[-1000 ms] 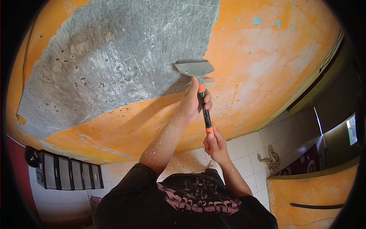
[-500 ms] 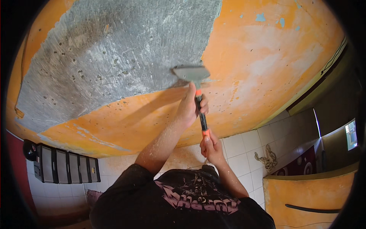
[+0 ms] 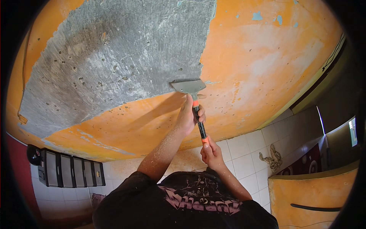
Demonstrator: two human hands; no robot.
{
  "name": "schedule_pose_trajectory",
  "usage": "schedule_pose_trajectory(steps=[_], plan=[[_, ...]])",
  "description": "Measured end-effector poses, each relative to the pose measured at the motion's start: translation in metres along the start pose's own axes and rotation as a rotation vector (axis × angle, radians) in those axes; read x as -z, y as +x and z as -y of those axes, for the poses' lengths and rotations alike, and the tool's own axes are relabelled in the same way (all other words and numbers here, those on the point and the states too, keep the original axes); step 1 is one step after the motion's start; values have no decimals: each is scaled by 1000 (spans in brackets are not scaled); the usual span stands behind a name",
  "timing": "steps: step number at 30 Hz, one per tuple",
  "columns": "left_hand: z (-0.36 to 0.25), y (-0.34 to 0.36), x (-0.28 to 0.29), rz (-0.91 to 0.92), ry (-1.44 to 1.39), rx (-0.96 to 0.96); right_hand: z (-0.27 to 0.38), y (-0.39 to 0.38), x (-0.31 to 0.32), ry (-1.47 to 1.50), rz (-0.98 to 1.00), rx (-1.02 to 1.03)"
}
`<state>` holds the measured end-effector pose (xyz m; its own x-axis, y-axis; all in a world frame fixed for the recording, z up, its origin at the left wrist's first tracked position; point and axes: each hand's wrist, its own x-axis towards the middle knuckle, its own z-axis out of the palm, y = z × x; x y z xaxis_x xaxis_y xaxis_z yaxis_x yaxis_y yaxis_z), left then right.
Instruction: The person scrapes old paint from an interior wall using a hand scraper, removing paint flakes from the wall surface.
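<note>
Black shirt (image 3: 190,198), below both sets of fingers. Right hand (image 3: 212,153): fingers wrapped round the butt end of the scraper (image 3: 196,103). Left hand (image 3: 187,119), farther up: fingers curled on the handle, thumb along it near the head. Wide scraper head just beyond left fingertips, at the lower edge of the bare grey patch (image 3: 114,57) on the orange wall (image 3: 244,87); blade contact unclear. Drawer unit (image 3: 72,170) well left of the fingers; tangled beige cloth (image 3: 273,158) right of them, on tiled floor (image 3: 244,156).

Apparently a room in a home, orange painted wall (image 3: 248,57), white-tiled floor (image 3: 244,156), grey-fronted drawer unit (image 3: 78,169)
</note>
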<state>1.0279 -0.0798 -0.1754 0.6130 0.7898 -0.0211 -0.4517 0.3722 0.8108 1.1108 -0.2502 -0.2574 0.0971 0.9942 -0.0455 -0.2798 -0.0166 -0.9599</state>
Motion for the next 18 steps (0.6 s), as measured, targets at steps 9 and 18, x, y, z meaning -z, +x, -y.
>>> schedule_pose_trajectory(steps=[9, 18], plan=[[3, -3, 9, 18, -31, -2, 7, 2, -3, 6, -2, 42], [-30, 16, -23, 133, 15, -36, 37, 20, 0, -33, -16, 109]])
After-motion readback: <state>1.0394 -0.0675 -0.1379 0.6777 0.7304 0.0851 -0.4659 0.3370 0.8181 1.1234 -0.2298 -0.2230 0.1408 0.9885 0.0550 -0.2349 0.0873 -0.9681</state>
